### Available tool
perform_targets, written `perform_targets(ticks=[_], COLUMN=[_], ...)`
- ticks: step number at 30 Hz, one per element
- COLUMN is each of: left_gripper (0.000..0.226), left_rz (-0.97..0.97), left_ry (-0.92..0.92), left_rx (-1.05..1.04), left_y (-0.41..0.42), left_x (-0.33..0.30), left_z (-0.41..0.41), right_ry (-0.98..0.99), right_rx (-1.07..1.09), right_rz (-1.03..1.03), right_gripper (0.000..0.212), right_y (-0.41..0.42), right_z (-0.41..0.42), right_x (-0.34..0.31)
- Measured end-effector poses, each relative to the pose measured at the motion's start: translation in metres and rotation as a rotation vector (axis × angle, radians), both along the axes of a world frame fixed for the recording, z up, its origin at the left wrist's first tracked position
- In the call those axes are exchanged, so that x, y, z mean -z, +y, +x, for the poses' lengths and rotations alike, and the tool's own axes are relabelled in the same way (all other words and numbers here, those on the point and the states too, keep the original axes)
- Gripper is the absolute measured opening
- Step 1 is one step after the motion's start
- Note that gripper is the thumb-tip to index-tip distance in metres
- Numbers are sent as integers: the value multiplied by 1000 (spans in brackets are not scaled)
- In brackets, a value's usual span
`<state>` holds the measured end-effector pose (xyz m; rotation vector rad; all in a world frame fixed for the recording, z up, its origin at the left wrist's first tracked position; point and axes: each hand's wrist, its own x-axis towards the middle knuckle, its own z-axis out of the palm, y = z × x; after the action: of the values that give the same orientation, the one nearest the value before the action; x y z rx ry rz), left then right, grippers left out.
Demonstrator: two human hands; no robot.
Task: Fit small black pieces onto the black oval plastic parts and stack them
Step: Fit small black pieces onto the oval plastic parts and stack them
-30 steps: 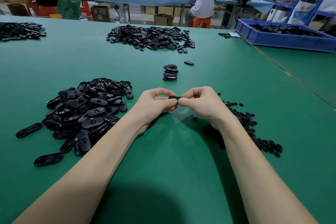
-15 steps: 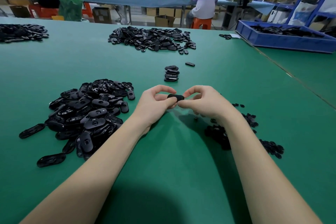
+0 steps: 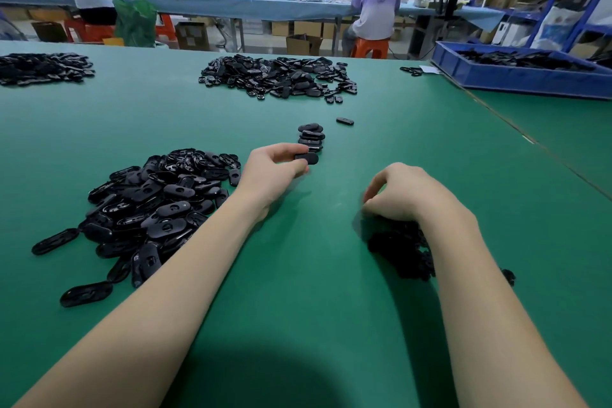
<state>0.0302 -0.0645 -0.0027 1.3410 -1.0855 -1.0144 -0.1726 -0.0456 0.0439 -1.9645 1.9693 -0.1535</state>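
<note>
Hands apart now; half a second ago they met at frame centre, both pinching one oval part. The left hand (image 3: 270, 172) has moved up toward the small stack (image 3: 310, 137) just above centre and alone pinches the oval part (image 3: 308, 158) between thumb and curled fingers, the part level, just below the stack and overlapping its lowest piece; whether they touch cannot be told. The right hand (image 3: 405, 194) has dropped to the right, over the near end of the heap of small black pieces (image 3: 402, 250); its fingers are curled down toward the heap, tips hidden, so a grip cannot be told.

Oval parts: glossy black moulded plastic, flat, rounded ends, many with a round hole or recess in the face. A loose pile of them (image 3: 155, 209) lies centre left, another pile (image 3: 281, 78) at upper centre. Small pieces: dull black, too fine to make out. Bench (image 3: 298, 291): matte green mat, smooth. Blue plastic bin (image 3: 516, 76) at upper right, straight-walled, holding more black parts.
</note>
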Motion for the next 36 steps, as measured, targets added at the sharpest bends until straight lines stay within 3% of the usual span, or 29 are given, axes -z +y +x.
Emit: perform_targets(ticks=[3,7,17,22,28,36], left_gripper=[30,31,36,29,5,10], left_rz=[-4,8,-3,-106,-206,-220], left_ry=[-184,-329,-712,-752,-685,-875], left_rx=[-32,-40,-56,-102,44,161], left_y=[-25,-59,-83,-60,1,17], left_x=[-9,-22,-13,-12,19,9], left_z=[-5,-13,-16,-12,-19,-7], right_ry=[-115,-299,-333,-372,-397,-430], right_rx=[33,-9,-79,-86,-73,-86], right_rz=[-97,-82,-39,-48,-58,-104], right_gripper=[11,7,12,12,17,17], right_y=[-2,-6,-12,-15,-14,-12], right_z=[1,4,7,5,6,23], right_x=[0,2,20,18,18,18])
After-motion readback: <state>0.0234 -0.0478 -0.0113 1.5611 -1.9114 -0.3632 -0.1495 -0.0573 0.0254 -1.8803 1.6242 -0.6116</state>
